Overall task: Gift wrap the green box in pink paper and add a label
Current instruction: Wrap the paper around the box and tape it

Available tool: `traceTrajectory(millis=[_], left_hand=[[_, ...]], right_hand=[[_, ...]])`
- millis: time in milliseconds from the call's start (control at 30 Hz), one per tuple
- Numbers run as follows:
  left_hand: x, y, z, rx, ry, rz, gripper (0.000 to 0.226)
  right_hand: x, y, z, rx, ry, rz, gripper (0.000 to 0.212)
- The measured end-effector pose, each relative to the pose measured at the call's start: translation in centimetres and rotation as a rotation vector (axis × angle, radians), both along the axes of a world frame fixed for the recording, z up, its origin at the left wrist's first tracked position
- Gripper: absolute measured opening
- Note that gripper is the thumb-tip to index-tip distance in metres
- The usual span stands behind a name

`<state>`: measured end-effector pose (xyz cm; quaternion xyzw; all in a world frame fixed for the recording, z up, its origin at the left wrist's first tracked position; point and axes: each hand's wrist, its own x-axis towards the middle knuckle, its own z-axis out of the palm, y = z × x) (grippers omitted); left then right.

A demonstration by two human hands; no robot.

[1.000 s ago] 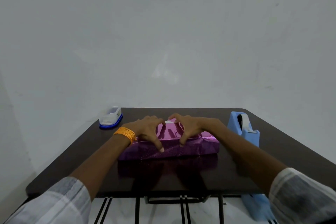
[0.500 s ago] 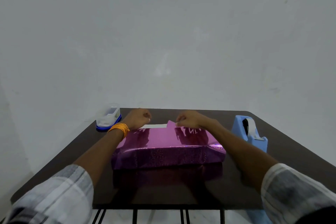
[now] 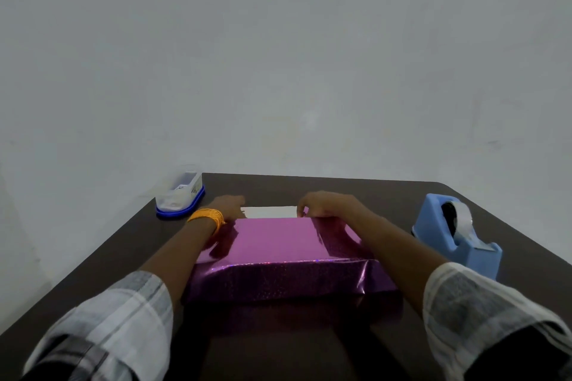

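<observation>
Subject item: the box, fully covered in glittery pink paper, lies flat on the dark table, its long side towards the person. No green surface shows.

Beyond the box's far edge, a flap of the paper shows its white underside and spans the gap between the two hands.

Left hand: at the box's far left corner, fingers curled round the flap's left end. An orange band sits on that wrist.

Right hand: at the box's far right corner, fingertips pinching the flap's right end. Both forearms pass over the box's short ends, in pale checked sleeves.

Right of the box, apart from it: a blue tape dispenser holding a roll of tape.

Beyond the box's far left corner: a clear container with a blue base. Dark marks show inside it; too small to read. No legible brand or writing anywhere.
</observation>
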<state>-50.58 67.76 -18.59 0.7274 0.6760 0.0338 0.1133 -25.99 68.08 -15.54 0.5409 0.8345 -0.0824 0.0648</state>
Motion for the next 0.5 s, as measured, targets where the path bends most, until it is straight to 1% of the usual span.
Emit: traceTrajectory(millis=[67,100,167,233,333,400,500], left_hand=[[-0.3,0.1,-0.4,0.033,0.031,0.016,0.054],[-0.5,0.2,-0.5,0.045,0.029,0.012,0.048],[-0.8,0.5,-0.7,0.056,0.023,-0.012,0.028],[-1.0,0.7,-0.9,0.089,0.021,-0.024,0.009],[-1.0,-0.3,-0.6,0.157,0.022,-0.022,0.011],[-0.9,-0.9,-0.5,0.200,0.008,-0.020,0.012],[-0.6,-1.8,-0.3,0.254,-0.186,-0.048,0.026]], right_hand=[[0.1,0.1,-0.1,0.049,0.013,-0.040,0.027],[0.0,0.2,0.0,0.069,0.002,-0.057,0.023],[-0.1,0.0,-0.1,0.122,-0.017,-0.086,0.023],[0.0,-0.5,-0.1,0.205,0.029,-0.122,0.024],[0.6,-1.2,-0.1,0.332,0.153,-0.188,0.013],[1.3,-1.5,0.2,0.395,0.249,-0.228,0.012],[2.5,-1.9,0.7,0.451,0.411,-0.276,0.021]])
